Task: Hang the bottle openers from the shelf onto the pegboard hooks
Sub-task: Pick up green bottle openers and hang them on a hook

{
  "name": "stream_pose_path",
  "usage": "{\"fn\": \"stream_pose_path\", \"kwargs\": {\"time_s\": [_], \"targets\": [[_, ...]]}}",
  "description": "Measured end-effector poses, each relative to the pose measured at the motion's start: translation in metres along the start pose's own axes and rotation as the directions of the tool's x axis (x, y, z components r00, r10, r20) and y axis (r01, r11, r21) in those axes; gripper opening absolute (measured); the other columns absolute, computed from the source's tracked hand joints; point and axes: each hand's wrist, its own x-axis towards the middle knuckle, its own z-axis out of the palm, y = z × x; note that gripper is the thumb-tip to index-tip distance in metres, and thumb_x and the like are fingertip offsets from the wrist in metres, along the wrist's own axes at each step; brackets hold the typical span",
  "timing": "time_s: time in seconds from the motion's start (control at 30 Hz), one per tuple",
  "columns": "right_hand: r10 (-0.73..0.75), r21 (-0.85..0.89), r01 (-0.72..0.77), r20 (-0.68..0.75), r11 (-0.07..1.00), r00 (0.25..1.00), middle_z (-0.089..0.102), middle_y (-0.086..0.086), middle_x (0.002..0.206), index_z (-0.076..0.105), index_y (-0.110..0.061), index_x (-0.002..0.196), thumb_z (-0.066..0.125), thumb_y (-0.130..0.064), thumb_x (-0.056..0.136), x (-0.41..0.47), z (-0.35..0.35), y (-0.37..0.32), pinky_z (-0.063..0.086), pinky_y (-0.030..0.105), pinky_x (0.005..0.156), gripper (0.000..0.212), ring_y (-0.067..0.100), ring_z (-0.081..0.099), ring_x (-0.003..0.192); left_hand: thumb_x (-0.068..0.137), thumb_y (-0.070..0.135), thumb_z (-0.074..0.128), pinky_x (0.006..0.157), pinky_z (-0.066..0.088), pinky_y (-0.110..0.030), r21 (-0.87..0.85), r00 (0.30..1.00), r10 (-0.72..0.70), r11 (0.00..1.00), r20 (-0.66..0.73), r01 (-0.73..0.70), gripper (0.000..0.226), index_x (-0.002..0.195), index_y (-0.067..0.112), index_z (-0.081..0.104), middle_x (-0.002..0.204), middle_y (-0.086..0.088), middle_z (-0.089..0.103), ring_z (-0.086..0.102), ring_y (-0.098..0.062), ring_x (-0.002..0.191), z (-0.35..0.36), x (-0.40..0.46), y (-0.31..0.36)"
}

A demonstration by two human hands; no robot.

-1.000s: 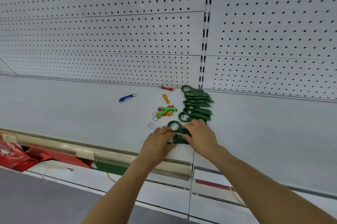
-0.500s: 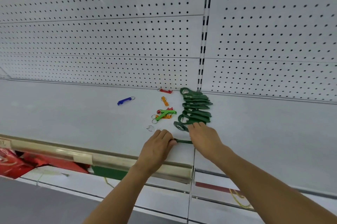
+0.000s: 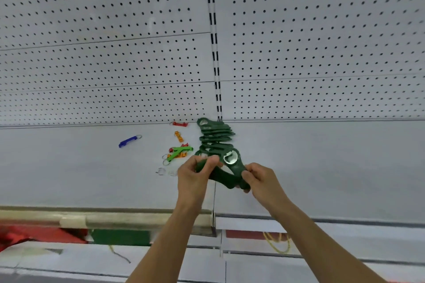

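Gripping dark green bottle openers (image 3: 226, 175); both hands (image 3: 195, 178) (image 3: 261, 180) raised.

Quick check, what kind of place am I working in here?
Most likely a shop aisle being stocked: a white pegboard back wall, a white shelf with a price strip on its front edge, and loose openers lying on it.

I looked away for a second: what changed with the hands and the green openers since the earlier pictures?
Both hands lifted dark green openers off the shelf: the left hand grips one, the right hand another, its metal ring facing up. The green stack behind, the blue opener and the small coloured openers stayed put.
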Motion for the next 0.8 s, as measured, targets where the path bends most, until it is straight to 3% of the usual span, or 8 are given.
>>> {"fn": "stream_pose_path", "kwargs": {"time_s": [0.1, 0.2, 0.3, 0.67, 0.8], "targets": [[0.041, 0.130, -0.035, -0.047, 0.991, 0.998, 0.068, 0.018, 0.079, 0.063, 0.000, 0.097, 0.045, -0.005, 0.097, -0.022, -0.031, 0.001, 0.040, 0.011, 0.045, 0.018, 0.004, 0.057, 0.051, 0.087, 0.026, 0.069, 0.074, 0.060, -0.036, -0.165, 0.995, -0.095, 0.981, 0.030, 0.099, 0.025, 0.094, 0.004, 0.059, 0.085, -0.013, 0.075, 0.074, -0.028, 0.080, 0.037, -0.018, 0.010], [0.069, 0.209, -0.041, -0.125, 0.977, 0.990, 0.066, 0.014, 0.070, 0.064, -0.003, 0.096, 0.048, -0.009, 0.097, -0.044, -0.068, 0.007, 0.040, 0.017, 0.045, 0.017, 0.015, 0.053, 0.053, 0.088, 0.026, 0.068, 0.060, 0.058, -0.029, -0.153, 0.988, -0.144, 0.977, 0.053, 0.150, 0.024, 0.095, 0.005, 0.060, 0.077, -0.010, 0.074, 0.071, -0.022, 0.063, 0.073, -0.038, 0.018], [0.077, 0.244, -0.028, -0.192, 0.969, 0.978, 0.064, 0.006, 0.064, 0.064, -0.007, 0.093, 0.055, -0.017, 0.095, -0.070, -0.108, 0.016, 0.039, 0.023, 0.047, 0.014, 0.014, 0.051, 0.053, 0.086, 0.027, 0.071, 0.052, 0.053, -0.026, -0.081, 0.979, -0.164, 0.981, 0.121, 0.174, 0.024, 0.096, 0.006, 0.064, 0.073, -0.009, 0.074, 0.062, -0.015, 0.050, 0.109, -0.060, 0.021], [0.082, 0.321, 0.055, -0.398, 0.946, 0.914, 0.070, 0.012, 0.073, 0.064, -0.008, 0.095, 0.058, -0.014, 0.093, -0.197, -0.266, 0.076, 0.038, 0.026, 0.047, 0.008, 0.020, 0.059, 0.056, 0.088, 0.024, 0.069, 0.055, 0.054, -0.025, 0.050, 0.891, -0.210, 0.977, 0.402, 0.207, 0.018, 0.100, 0.012, 0.065, 0.085, -0.006, 0.075, 0.064, -0.010, 0.055, 0.261, -0.190, 0.015], [0.107, 0.346, 0.063, -0.451, 0.936, 0.886, 0.066, 0.012, 0.067, 0.064, -0.007, 0.094, 0.058, -0.014, 0.093, -0.245, -0.320, 0.103, 0.036, 0.027, 0.045, 0.009, 0.020, 0.055, 0.052, 0.088, 0.021, 0.069, 0.058, 0.054, -0.027, 0.051, 0.864, -0.202, 0.978, 0.460, 0.201, 0.019, 0.101, 0.009, 0.064, 0.084, -0.008, 0.075, 0.063, -0.015, 0.056, 0.320, -0.243, 0.010]]}}
